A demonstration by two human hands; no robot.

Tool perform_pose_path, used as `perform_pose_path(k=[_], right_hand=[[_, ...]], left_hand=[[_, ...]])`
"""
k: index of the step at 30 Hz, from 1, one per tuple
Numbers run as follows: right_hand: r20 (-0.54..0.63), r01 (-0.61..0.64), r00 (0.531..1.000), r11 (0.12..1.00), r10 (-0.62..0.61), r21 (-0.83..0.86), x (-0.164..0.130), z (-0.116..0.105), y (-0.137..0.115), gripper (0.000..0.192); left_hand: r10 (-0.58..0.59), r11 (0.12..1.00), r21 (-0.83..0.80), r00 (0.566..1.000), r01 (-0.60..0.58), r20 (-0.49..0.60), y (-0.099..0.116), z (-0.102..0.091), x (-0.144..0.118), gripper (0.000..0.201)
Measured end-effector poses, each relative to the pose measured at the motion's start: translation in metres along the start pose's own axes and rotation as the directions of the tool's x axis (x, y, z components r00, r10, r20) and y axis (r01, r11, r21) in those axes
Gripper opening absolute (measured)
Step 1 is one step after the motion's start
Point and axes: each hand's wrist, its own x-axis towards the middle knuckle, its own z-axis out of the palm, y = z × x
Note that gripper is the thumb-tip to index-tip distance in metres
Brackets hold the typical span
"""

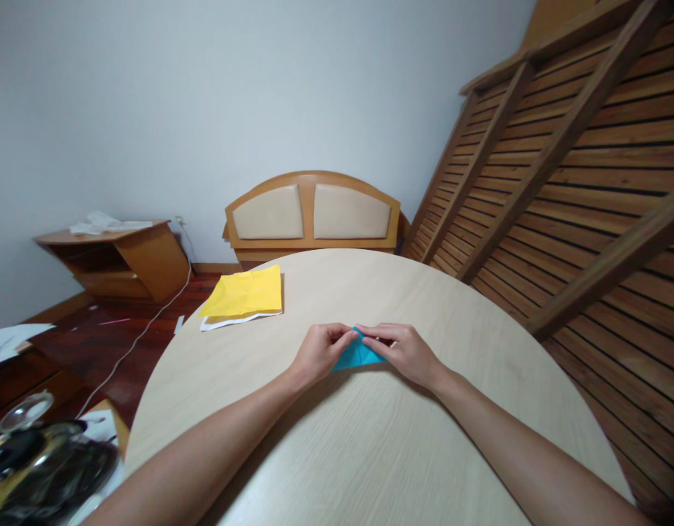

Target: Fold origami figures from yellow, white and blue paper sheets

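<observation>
Between my two hands is a small piece of folded blue paper (360, 355), with crease lines on the side that faces me. My left hand (326, 349) pinches its upper left part between thumb and fingers. On the other side, my right hand (401, 349) grips the upper right part in the same way. The fingertips of both hands nearly meet at the paper's top point. Its lower edge is at or just above the round table (370, 453); I cannot tell whether it touches. My fingers cover the paper's left and right ends.
Yellow paper (246, 292) lies over white sheets at the table's far left. Behind the table stands a padded headboard (309, 212). A wooden slatted frame (534, 175) leans at the right. A small cabinet (145, 263), a cable and a cluttered stand (52, 460) are on the left.
</observation>
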Motion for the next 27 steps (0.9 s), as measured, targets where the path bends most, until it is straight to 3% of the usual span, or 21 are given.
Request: perform_pose_path(k=[12, 16, 20, 27], right_hand=[[-0.064, -0.033, 0.997, 0.999, 0.035, 0.03, 0.001, 0.003, -0.009, 0.022], [-0.133, -0.097, 0.985, 0.989, 0.112, 0.108, 0.003, 0.003, -0.01, 0.022], [-0.188, -0.143, 0.967, 0.975, 0.174, 0.168, 0.005, -0.001, -0.006, 0.025], [-0.289, -0.097, 0.947, 0.981, 0.143, 0.169, 0.005, -0.005, 0.0, 0.023]], left_hand=[[0.024, 0.996, 0.087, 0.999, -0.02, -0.043, 0.003, 0.002, -0.003, 0.043], [0.068, 0.994, 0.085, 0.998, -0.067, -0.015, 0.007, 0.001, -0.004, 0.038], [0.077, 0.995, 0.061, 0.996, -0.074, -0.053, 0.011, -0.004, -0.005, 0.046], [0.136, 0.985, 0.104, 0.991, -0.137, 0.015, 0.009, -0.011, -0.002, 0.018]])
